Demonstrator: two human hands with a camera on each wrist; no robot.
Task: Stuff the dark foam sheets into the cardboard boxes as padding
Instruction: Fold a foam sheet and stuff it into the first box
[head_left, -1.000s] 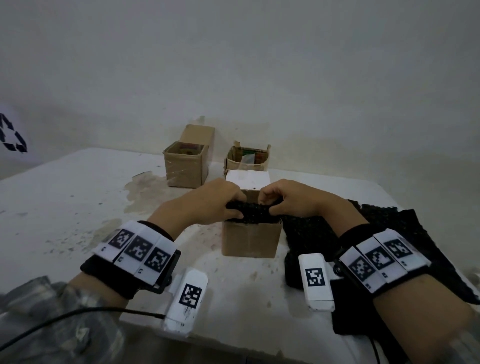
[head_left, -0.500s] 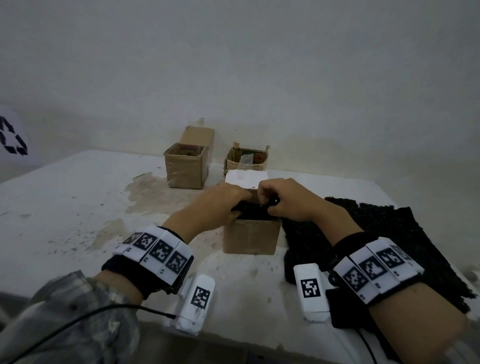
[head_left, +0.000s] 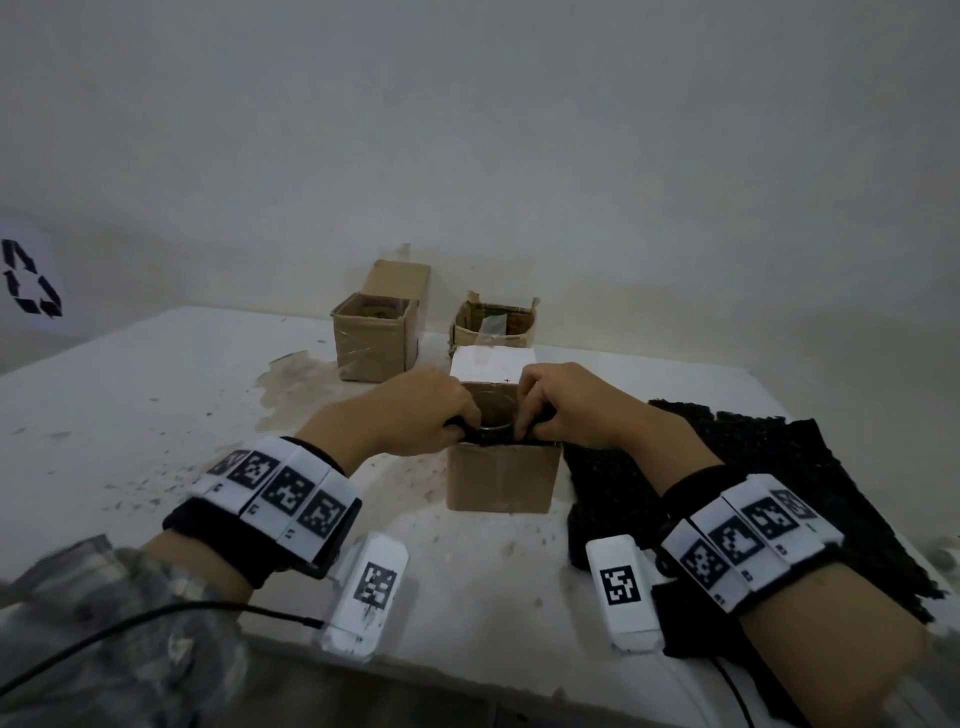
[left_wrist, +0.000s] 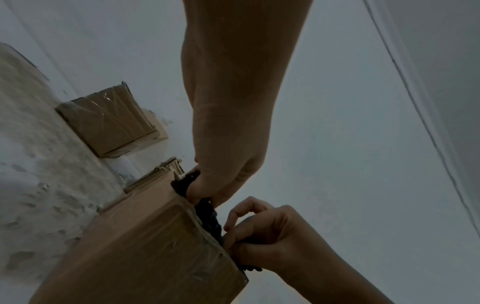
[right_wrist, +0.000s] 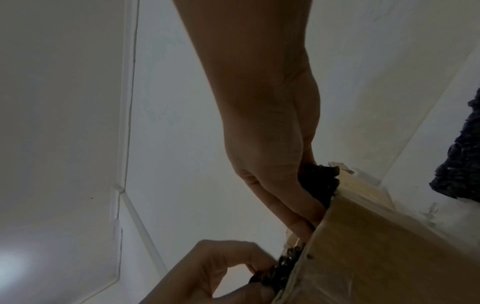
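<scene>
Hands have sunk lower since a second ago, and the foam (head_left: 491, 435) that bulged above the box (head_left: 503, 480) now sits mostly inside, only a dark strip showing along its near rim. Left hand (head_left: 415, 413) curls over the left corner, fingers pinching foam at the edge; right hand (head_left: 563, 405) curls likewise at the right corner, pinching foam. Spare sheets (head_left: 769, 467) lie right of the box. Two open boxes (head_left: 376, 338) stand far behind on the table (head_left: 130, 415).
</scene>
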